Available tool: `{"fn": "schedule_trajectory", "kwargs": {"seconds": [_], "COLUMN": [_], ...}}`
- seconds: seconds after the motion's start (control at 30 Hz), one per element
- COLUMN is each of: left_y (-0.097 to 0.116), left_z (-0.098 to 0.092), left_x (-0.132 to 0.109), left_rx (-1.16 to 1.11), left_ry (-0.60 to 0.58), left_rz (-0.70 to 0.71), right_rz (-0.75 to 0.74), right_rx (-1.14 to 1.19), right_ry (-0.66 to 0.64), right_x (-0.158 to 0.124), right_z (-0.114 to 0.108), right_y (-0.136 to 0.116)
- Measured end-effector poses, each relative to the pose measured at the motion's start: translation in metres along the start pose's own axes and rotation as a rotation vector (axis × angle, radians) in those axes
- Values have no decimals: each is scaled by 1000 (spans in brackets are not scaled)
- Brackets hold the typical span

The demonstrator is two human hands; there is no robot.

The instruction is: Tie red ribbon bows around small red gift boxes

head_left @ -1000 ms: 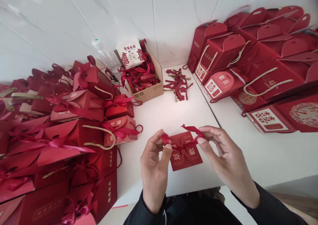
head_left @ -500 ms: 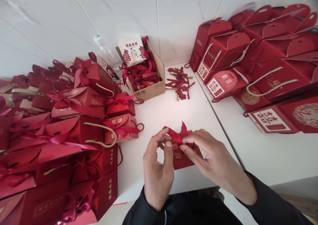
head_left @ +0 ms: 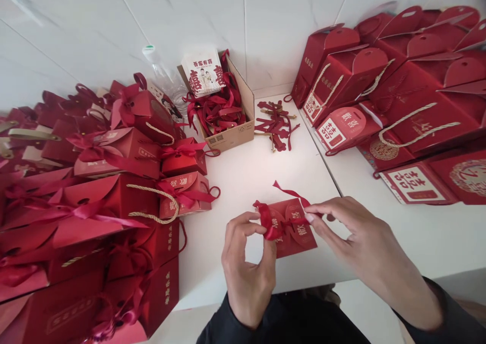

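Observation:
A small red gift box (head_left: 294, 242) with pale printed characters lies on the white table in front of me. A red ribbon (head_left: 290, 222) crosses its top, with a loop on the left side. My left hand (head_left: 248, 263) pinches that loop between thumb and fingers at the box's left edge. To the right, my right hand (head_left: 347, 232) is closed on the ribbon's other part, pulled out past the box's right side. One loose ribbon tail curves up behind the box.
Many ribbon-tied red boxes (head_left: 98, 197) are stacked on the left. A cardboard box (head_left: 235, 136) of ribbons stands at the back, beside a small pile of dark red straps (head_left: 275, 126) and a clear bottle (head_left: 159, 70). Larger red gift boxes (head_left: 410, 96) fill the right side.
My right hand has moved right, drawing the ribbon out sideways. The left hand has shifted slightly right and now holds a loop. More of the box top shows between my hands.

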State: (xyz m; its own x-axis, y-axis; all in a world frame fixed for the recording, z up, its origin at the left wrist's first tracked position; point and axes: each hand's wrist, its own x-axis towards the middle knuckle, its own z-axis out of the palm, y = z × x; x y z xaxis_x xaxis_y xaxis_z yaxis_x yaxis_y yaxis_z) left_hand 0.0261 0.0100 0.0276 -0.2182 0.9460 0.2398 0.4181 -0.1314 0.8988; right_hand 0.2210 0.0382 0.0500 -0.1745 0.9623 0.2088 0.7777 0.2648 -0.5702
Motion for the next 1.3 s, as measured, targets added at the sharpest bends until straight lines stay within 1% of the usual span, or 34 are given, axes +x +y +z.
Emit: {"fn": "schedule_trajectory", "kwargs": {"seconds": [0.1,0.17,0.23,0.3,0.37,0.4,0.47,0.57,0.73,0.8,0.87,0.9,1.0,1.1,1.2,1.3], "left_y": [-2,-3,-2,0,5,8,14,17,9,6,6,7,11,13,13,13], "left_z": [2,2,1,-1,-2,-2,-2,-2,-5,-5,-5,-4,-2,0,2,4], "left_x": [-5,-5,-3,-1,-1,-1,-2,0,8,10,10,10,11,12,14,17], "left_rx": [14,20,-18,-103,-199,-238,-288,-287,-76,-40,-59,-86,-186,-238,-228,-259], "left_ry": [68,88,69,32,-2,-13,-21,-29,-109,-92,-82,-102,-232,-334,-388,-369], "left_rz": [1,-25,-81,-166,-222,-227,-196,-147,-89,-61,-81,-106,-174,-168,-154,-228], "right_rz": [-15,-20,-6,-6,-46,-81,-161,-227,-234,-216,-169,-147,-133,-107,-61,-8], "right_rx": [-77,-75,-33,21,74,103,161,204,189,196,209,216,241,257,261,275], "right_ry": [22,16,1,-34,-82,-109,-143,-130,-119,-125,-137,-143,-133,-104,-111,-122], "right_x": [-5,-6,-6,-4,-2,0,4,9,10,9,8,9,11,14,16,17], "right_z": [-2,-4,-4,-4,-2,0,3,5,4,4,5,5,4,4,3,0], "right_y": [-1,-3,-7,-11,-16,-18,-22,-25,-23,-23,-23,-24,-25,-26,-26,-23]}}
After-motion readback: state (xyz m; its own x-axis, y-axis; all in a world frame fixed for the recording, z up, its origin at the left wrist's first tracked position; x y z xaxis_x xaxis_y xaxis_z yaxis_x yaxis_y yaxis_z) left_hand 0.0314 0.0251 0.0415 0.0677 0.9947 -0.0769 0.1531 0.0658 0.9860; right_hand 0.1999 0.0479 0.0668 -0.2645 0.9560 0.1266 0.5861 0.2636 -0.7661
